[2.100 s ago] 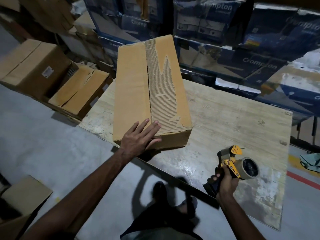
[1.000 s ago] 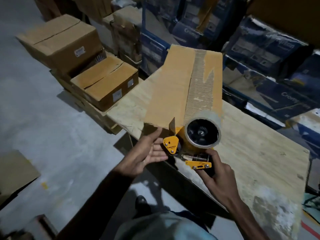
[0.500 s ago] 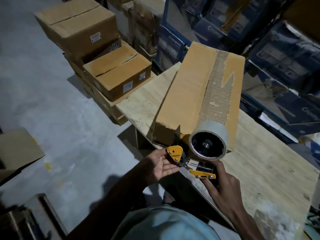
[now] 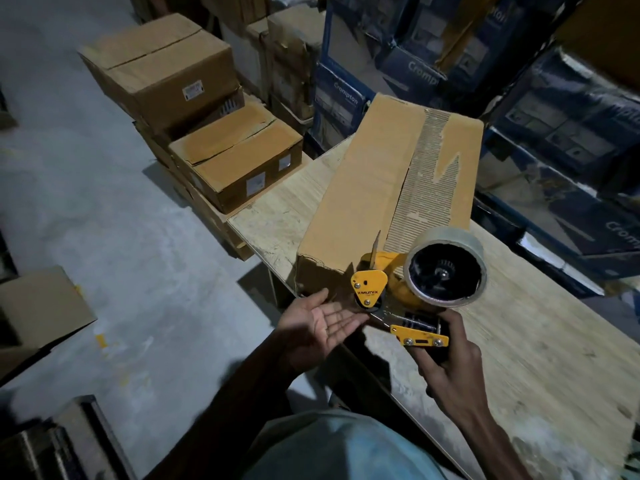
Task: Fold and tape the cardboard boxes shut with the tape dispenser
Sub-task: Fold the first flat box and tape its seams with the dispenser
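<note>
A long brown cardboard box [image 4: 377,188] lies on the wooden table [image 4: 540,348], its flaps folded down and a strip of its top skin torn to bare corrugation. My right hand [image 4: 446,362] grips the handle of the yellow tape dispenser [image 4: 398,292], whose clear tape roll [image 4: 446,268] faces me. The dispenser's front end sits against the box's near end, at the top seam. My left hand [image 4: 322,323] is held palm up with relaxed fingers just below the dispenser's nose, its fingertips by the box's near face. It holds nothing that I can see.
Closed brown cartons [image 4: 235,157] are stacked on the floor left of the table, with a bigger one [image 4: 162,64] behind. Blue printed cartons [image 4: 568,112] line the back and right. An open box [image 4: 38,313] stands at the left edge on the grey floor.
My right hand brought the dispenser from the table's right side up to the box's near end. My left hand left the box top and turned palm up under the dispenser's nose.
</note>
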`<state>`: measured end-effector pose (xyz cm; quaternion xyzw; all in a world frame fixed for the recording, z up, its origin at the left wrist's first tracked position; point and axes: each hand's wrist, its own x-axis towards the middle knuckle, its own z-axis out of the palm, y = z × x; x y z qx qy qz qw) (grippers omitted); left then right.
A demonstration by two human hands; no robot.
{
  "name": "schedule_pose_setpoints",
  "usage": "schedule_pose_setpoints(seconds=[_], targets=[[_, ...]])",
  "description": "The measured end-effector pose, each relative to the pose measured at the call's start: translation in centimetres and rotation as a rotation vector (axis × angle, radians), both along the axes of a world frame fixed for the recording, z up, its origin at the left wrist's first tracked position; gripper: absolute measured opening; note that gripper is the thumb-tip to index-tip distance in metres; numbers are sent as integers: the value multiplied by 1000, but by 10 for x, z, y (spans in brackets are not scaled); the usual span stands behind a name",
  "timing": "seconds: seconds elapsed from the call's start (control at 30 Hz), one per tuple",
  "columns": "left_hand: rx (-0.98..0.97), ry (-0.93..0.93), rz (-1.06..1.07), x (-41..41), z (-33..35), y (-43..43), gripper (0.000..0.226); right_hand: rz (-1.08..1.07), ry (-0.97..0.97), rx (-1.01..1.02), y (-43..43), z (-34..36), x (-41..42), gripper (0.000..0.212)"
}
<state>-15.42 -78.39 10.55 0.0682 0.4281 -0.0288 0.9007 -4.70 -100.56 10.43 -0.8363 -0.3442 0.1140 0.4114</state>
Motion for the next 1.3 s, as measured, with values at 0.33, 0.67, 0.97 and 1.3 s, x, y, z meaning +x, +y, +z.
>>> schedule_pose_setpoints(seconds=[0.33,0.67,0.97,1.3], targets=[[281,-16,-184,7,-6,-5,18,41,40,90,-9,2,10,55],[766,68,-193,6,-13,4,10,257,-105,-98,-16,14,35,38],[1024,86,-251,9,-1,56,13,385,-258,-115,12,30,68,32],[1126,88,-195,6,-17,115,23,357,-378,-228,4,33,94,57]])
